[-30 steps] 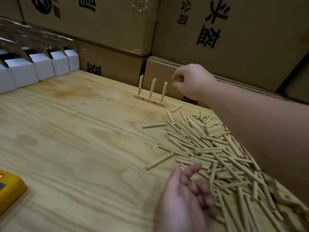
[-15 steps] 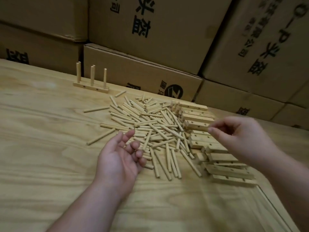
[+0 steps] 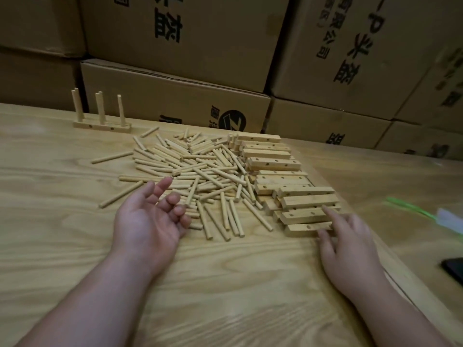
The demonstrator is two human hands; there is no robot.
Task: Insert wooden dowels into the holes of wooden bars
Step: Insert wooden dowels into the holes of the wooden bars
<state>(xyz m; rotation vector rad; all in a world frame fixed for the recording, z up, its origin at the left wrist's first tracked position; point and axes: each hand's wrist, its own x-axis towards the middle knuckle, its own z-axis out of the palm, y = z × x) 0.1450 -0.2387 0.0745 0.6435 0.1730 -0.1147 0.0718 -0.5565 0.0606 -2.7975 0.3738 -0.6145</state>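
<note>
Pale plywood makes up the counter (image 3: 62, 246), and the head view looks down on both bare hands resting near its front. The left hand (image 3: 147, 221) lies palm up at the near edge of the pile of loose dowels (image 3: 198, 171); its fingers (image 3: 162, 186) are loosely curled and hold nothing, with the fingertips just touching the nearest dowels. The right hand (image 3: 350, 244) lies palm down with its fingers spread and nearly straight. Its index finger reaches onto the nearest bars of the stack of drilled wooden bars (image 3: 283, 186), and its thumb sits against the end of the lowest bar (image 3: 308, 227); it pinches nothing that can be made out, though the hand is blurred.

The dowel pile spreads across the middle of the counter, touching the bars on its right side. Two single dowels lie apart on the left of the pile. Farther back on the left stands an assembled bar (image 3: 102, 126) with three dowels upright in it, well apart from both hands.

Cardboard boxes (image 3: 175, 96) printed with black characters are stacked along the far side of the counter, cut off by the top of the view. At the right edge a dark flat object (image 3: 454, 270) is cut off, and a green and white streak (image 3: 426, 214) is too blurred to identify.
</note>
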